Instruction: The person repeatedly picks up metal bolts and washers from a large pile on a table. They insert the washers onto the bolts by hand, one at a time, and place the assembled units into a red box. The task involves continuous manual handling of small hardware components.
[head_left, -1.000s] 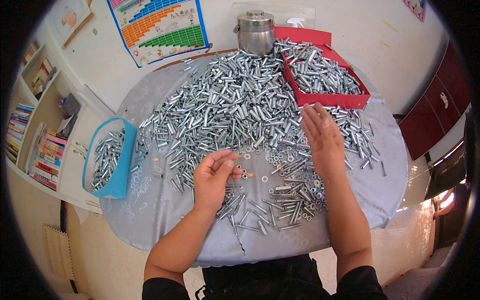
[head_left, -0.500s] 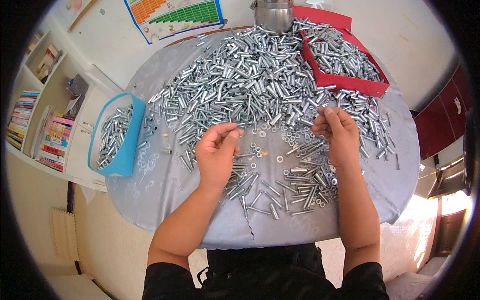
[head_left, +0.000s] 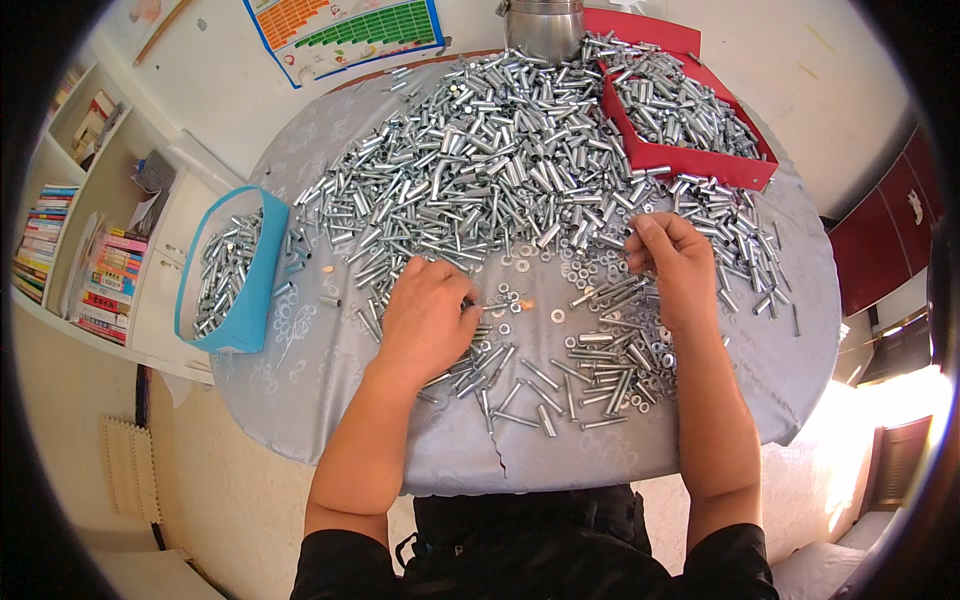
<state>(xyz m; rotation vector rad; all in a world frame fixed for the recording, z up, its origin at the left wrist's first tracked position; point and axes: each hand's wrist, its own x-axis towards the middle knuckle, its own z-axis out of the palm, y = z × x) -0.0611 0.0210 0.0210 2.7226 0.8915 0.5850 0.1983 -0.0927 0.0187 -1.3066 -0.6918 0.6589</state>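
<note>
My left hand [head_left: 428, 312] is bent over a loose group of bolts [head_left: 482, 366], fingers curled downward. Its fingertips are hidden, so what they hold, if anything, does not show. Further right, my right hand [head_left: 678, 268] is raised above scattered washers [head_left: 583, 270], thumb and fingers drawn together in a pinch; anything between them is too small to make out. Small nuts [head_left: 504, 329] and washers are strewn between the hands. Closer to me, beside my right forearm, lie more bolts [head_left: 600, 368]. Beyond both hands spreads a large heap of metal sleeves and bolts [head_left: 480, 150].
A red box [head_left: 700, 168] full of metal sleeves stands at the far right, next to a steel pot [head_left: 545, 30]. On the left is a blue bin [head_left: 262, 290] of similar parts. A grey cloth [head_left: 330, 390] with a tear near the front edge covers the round table.
My left hand has moved down and slightly left, turning its fingers from a raised pinch to curl over the bolts. The right hand stays nearly in place.
</note>
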